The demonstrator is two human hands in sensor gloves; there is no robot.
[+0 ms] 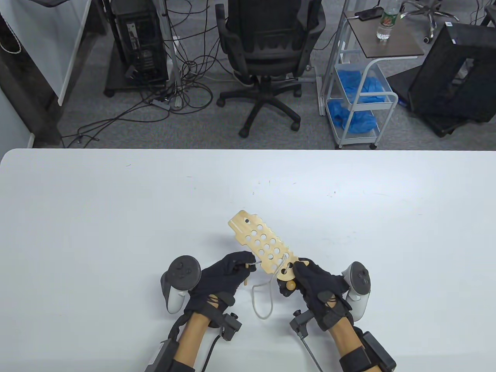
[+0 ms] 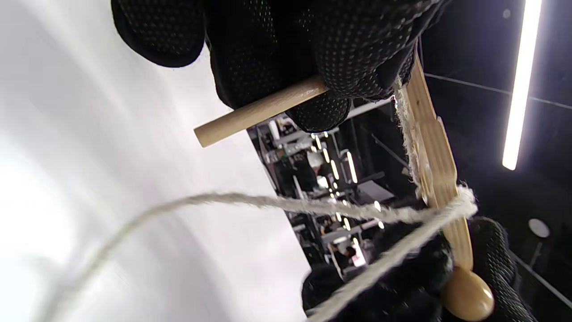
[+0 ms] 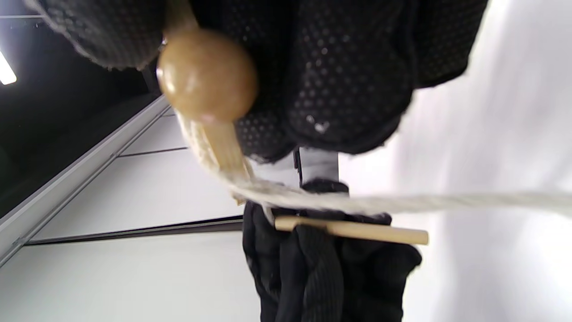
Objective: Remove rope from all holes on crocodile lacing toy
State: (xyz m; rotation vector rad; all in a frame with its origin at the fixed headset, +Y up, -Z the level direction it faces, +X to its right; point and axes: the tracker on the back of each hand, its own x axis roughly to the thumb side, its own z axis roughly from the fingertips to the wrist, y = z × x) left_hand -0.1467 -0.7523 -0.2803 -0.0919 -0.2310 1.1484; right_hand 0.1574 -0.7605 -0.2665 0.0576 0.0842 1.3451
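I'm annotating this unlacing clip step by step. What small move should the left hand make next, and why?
Probably draw the wooden stick away from the crocodile board, off to the left. The left hand already pinches the stick, the right hand grips the board's near end, and the rope hangs in a slack loop, seemingly threaded only through holes near that end.

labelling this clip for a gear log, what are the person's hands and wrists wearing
Both the left hand and the right hand wear black knit gloves with a dotted grip texture on the fingers. A grey-and-white controller-shaped tracker is strapped to the back of each. Small black camera modules sit at the wrists, with black straps and cables running along the forearms.
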